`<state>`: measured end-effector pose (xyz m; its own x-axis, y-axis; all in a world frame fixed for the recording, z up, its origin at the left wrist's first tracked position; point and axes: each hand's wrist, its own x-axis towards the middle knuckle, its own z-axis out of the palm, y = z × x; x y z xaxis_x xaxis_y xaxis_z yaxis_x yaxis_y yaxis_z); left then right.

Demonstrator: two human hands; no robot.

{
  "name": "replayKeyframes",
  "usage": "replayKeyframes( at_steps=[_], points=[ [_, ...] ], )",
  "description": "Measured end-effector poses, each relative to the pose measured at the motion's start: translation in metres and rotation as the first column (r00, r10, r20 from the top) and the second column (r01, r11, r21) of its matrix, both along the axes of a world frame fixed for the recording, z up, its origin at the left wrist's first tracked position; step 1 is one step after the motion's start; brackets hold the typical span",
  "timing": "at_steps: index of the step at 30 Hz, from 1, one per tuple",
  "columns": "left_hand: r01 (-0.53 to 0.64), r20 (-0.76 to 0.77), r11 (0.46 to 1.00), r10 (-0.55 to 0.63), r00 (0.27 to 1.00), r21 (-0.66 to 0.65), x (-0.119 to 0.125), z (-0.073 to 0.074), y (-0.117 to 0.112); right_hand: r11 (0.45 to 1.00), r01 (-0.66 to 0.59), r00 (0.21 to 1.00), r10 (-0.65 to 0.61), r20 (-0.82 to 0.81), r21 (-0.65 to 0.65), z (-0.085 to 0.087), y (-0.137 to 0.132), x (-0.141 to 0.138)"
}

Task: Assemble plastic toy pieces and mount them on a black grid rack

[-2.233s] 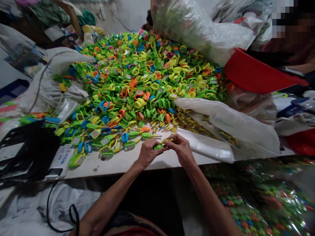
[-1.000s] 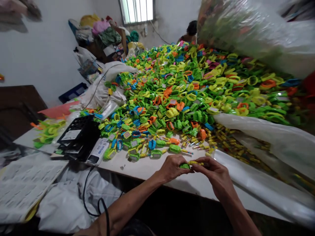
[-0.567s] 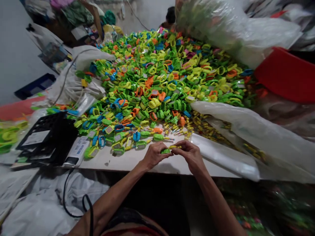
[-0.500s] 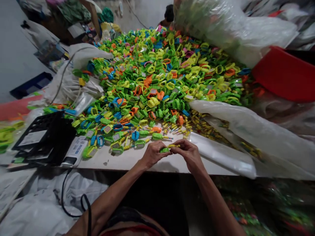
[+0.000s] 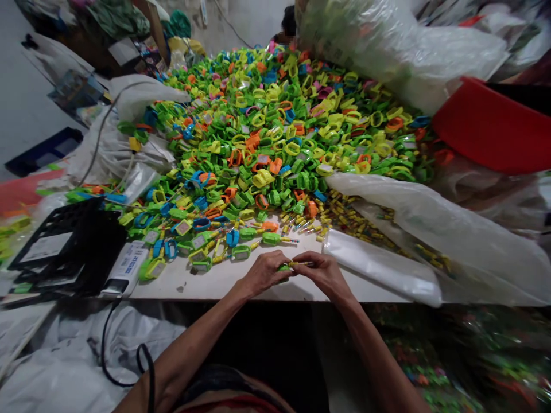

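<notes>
Just above the table's front edge, my left hand [image 5: 263, 273] is closed around a green toy watch [image 5: 283, 268], mostly covered by my fingers. My right hand [image 5: 326, 276] pinches a thin yellow stick [image 5: 300, 264] whose left end meets the watch; whether it is inserted I cannot tell. Beyond my hands spreads a big heap of toy watches [image 5: 258, 137] in green, yellow, orange and blue. Several watches at its near edge, like the green watch [image 5: 271, 238], have a stick poking out. Loose yellow sticks [image 5: 344, 215] lie right of the heap.
A rolled clear plastic sheet [image 5: 379, 267] and a large plastic bag [image 5: 465, 229] lie to the right, below a red container [image 5: 495, 126]. Black trays [image 5: 51, 241] and a white box [image 5: 125, 267] stand at left. A person's head [image 5: 289, 26] shows behind the heap.
The view has shifted slightly. The yellow stick lies flatter between my hands, and less of the green toy watch shows.
</notes>
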<state>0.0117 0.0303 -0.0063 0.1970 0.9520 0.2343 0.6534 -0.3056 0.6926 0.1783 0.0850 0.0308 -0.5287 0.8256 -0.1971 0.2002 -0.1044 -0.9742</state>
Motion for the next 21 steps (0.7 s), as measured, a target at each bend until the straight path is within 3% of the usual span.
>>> replayKeyframes(
  at_steps=[6,10,12,14,17,19,21],
  points=[
    [0.047,-0.105,0.994,-0.057,0.993,-0.095,-0.016,0.004,0.003,1.0,-0.02,0.999,0.02,0.033,0.007,-0.006,0.001,-0.009],
    [0.086,-0.156,0.981,-0.114,0.981,-0.176,-0.033,0.011,0.0,0.961,-0.249,0.968,0.249,-0.016,-0.119,-0.004,0.009,-0.017],
    [0.043,-0.254,0.981,-0.092,0.963,-0.191,-0.045,0.015,0.001,0.944,-0.319,0.945,0.323,0.045,-0.08,-0.002,0.023,-0.025],
    [-0.076,-0.38,0.984,0.01,0.925,-0.158,-0.057,0.021,0.008,0.956,-0.28,0.922,0.243,0.303,0.084,0.0,0.045,-0.037],
    [-0.328,-0.486,0.944,0.267,0.832,-0.045,-0.066,0.028,0.034,0.923,-0.215,0.743,-0.056,0.667,0.318,0.003,0.073,-0.06],
    [-0.473,-0.511,0.881,0.407,0.757,0.001,-0.063,0.032,0.055,0.922,-0.202,0.66,-0.121,0.741,0.331,0.006,0.079,-0.072],
    [-0.545,-0.549,0.838,0.452,0.703,-0.009,-0.058,0.032,0.074,0.919,-0.189,0.613,-0.165,0.773,0.347,0.008,0.075,-0.079]
  ],
)
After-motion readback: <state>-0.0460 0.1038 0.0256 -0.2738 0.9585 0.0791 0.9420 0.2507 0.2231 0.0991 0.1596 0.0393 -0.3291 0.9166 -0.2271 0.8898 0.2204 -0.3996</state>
